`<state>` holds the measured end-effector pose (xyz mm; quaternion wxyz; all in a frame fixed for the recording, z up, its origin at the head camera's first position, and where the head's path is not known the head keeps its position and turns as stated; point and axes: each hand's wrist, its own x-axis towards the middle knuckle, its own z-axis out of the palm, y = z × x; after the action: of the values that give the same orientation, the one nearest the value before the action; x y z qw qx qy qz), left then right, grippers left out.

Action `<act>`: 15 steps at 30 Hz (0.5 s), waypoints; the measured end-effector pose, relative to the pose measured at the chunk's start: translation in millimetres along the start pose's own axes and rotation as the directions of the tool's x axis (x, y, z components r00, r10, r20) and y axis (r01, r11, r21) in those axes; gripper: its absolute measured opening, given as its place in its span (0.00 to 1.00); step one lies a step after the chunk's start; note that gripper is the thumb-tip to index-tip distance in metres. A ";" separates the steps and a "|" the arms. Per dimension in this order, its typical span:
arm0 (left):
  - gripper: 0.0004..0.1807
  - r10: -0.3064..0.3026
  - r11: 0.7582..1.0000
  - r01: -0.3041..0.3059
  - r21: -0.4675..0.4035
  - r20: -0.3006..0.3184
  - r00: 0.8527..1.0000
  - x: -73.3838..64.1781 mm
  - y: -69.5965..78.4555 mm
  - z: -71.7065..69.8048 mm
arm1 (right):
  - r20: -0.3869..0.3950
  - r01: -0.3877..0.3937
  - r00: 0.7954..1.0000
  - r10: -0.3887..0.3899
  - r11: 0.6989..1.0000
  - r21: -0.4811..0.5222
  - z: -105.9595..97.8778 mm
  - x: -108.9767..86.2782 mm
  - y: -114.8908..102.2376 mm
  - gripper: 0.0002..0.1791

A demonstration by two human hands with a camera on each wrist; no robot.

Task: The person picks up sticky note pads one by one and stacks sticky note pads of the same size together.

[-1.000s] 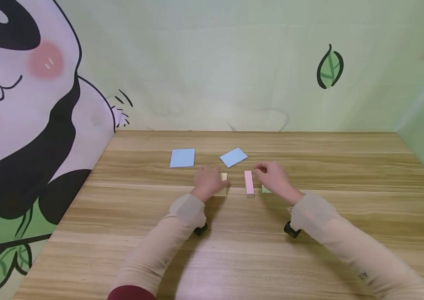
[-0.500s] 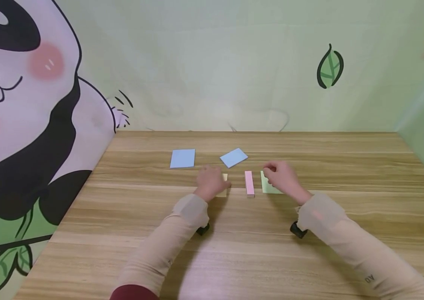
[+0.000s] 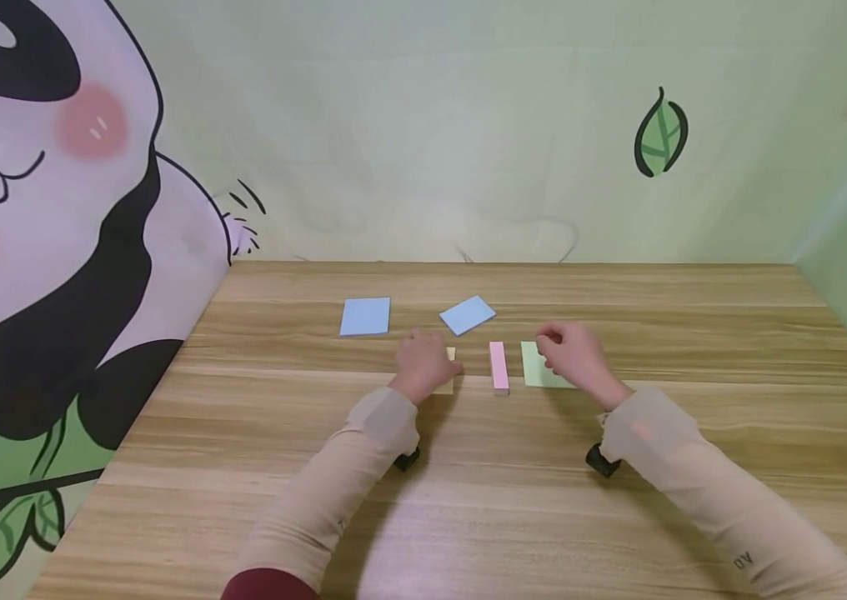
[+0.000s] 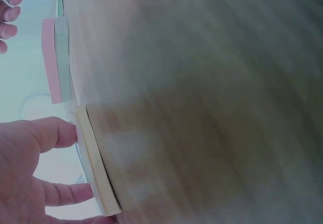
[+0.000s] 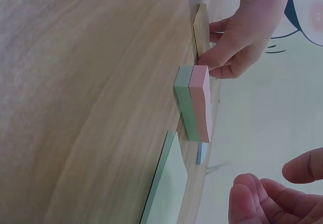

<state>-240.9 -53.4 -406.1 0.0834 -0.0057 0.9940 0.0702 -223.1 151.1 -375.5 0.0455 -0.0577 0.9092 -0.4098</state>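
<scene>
My left hand (image 3: 423,365) lies over a yellow sticky note pad (image 4: 96,158), thumb at its right edge and fingers spread toward its left end, holding it on the table. My palm hides much of that pad in the head view. To its right stands a narrow pink sticky note pad (image 3: 498,365) on top of a pale green strip (image 5: 185,100) of the same shape. My right hand (image 3: 576,358) hovers over a wider green sticky note pad (image 3: 538,367), fingers loosely bent, thumb apart from them, nothing between.
Farther back lie a blue square pad (image 3: 365,317) and a smaller blue rectangular pad (image 3: 467,315), turned at an angle. The wood-grain table (image 3: 468,500) ends at a wall (image 3: 423,150) printed with a panda and leaves.
My right hand has moved right, away from the pink pad, uncovering more of the green pad. The left hand stays on the yellow pad, nearly still.
</scene>
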 end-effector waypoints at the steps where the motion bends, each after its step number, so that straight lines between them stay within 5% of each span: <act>1: 0.29 0.000 1.000 0.000 0.000 -0.001 1.000 0.1 -0.2 0.0 | -0.002 0.000 1.000 0.000 1.000 -0.001 0.0 0.1 0.7 0.18; 10: 0.30 0.012 1.000 -0.012 0.013 0.010 1.000 0.6 -2.5 -1.0 | -0.003 -0.021 1.000 0.021 1.000 0.007 -0.5 1.4 4.2 0.17; 15: 0.23 0.024 0.999 -0.023 -0.049 0.009 1.000 3.6 -6.2 -5.2 | 0.004 -0.036 0.999 0.036 0.999 0.020 0.2 2.2 4.4 0.18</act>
<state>-245.2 -60.2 -402.4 0.0870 0.0043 0.9916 0.0955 -225.5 153.5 -378.9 0.0551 -0.0414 0.9059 -0.4178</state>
